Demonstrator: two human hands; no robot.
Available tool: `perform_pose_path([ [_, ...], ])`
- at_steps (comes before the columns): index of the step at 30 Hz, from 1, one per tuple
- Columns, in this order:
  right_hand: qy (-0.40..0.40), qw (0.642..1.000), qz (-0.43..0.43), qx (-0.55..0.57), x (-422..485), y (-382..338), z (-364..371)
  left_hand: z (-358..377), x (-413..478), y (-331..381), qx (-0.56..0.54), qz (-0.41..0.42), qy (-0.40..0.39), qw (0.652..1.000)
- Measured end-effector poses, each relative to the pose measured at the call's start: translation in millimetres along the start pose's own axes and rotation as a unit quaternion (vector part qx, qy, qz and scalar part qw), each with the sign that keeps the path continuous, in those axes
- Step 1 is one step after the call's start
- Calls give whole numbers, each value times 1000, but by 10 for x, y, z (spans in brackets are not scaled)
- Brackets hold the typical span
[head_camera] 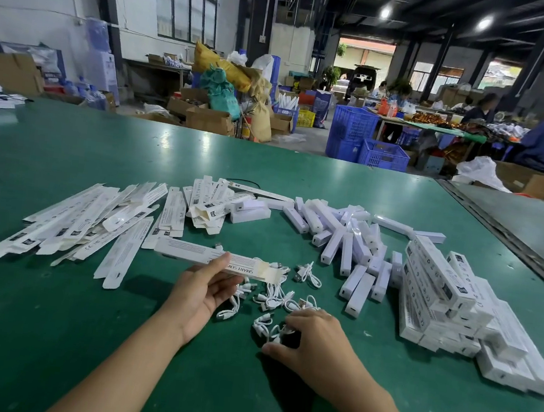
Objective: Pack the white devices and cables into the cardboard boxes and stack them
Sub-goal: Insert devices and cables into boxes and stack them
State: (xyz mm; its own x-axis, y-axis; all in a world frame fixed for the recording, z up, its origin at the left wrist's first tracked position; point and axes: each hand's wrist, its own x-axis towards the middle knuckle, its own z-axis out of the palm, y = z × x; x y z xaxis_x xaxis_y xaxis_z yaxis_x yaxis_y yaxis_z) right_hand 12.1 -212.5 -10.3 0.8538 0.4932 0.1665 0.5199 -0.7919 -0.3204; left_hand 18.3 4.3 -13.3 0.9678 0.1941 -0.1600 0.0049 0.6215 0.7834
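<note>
My left hand [201, 291] holds a long white cardboard box [191, 250] level above the green table, thumb on top, its open flap end pointing right. My right hand [308, 337] reaches down onto a small coiled white cable [278, 333], fingers curled around it at the near edge of a scatter of white cables [287, 295]. A heap of white bar-shaped devices [338, 237] lies beyond the cables. Flat unfolded boxes [82, 225] spread to the left. Packed boxes sit stacked [456, 304] on the right.
The green table [46, 332] has open surface near me and at the far side. A metal seam and a second grey table [532, 228] run along the right. Beyond are blue crates [366, 138], cartons and seated people.
</note>
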Motion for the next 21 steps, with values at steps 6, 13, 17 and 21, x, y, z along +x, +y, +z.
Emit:
perform_pose_path([
  [6, 20, 999, -34, 9, -27, 0, 4, -30, 21, -17, 3, -4, 0, 1000],
  [13, 20, 995, -101, -10, -10, -14, 63, -14, -6, -13, 0, -4, 2, 1000],
  [17, 21, 995, -100, 13, 12, -33, 20, -7, -25, -9, -1, -5, 6, 1000],
  [21, 24, 997, -63, 34, 33, -18, -2, -5, -37, 6, -3, -7, 6, 1000],
])
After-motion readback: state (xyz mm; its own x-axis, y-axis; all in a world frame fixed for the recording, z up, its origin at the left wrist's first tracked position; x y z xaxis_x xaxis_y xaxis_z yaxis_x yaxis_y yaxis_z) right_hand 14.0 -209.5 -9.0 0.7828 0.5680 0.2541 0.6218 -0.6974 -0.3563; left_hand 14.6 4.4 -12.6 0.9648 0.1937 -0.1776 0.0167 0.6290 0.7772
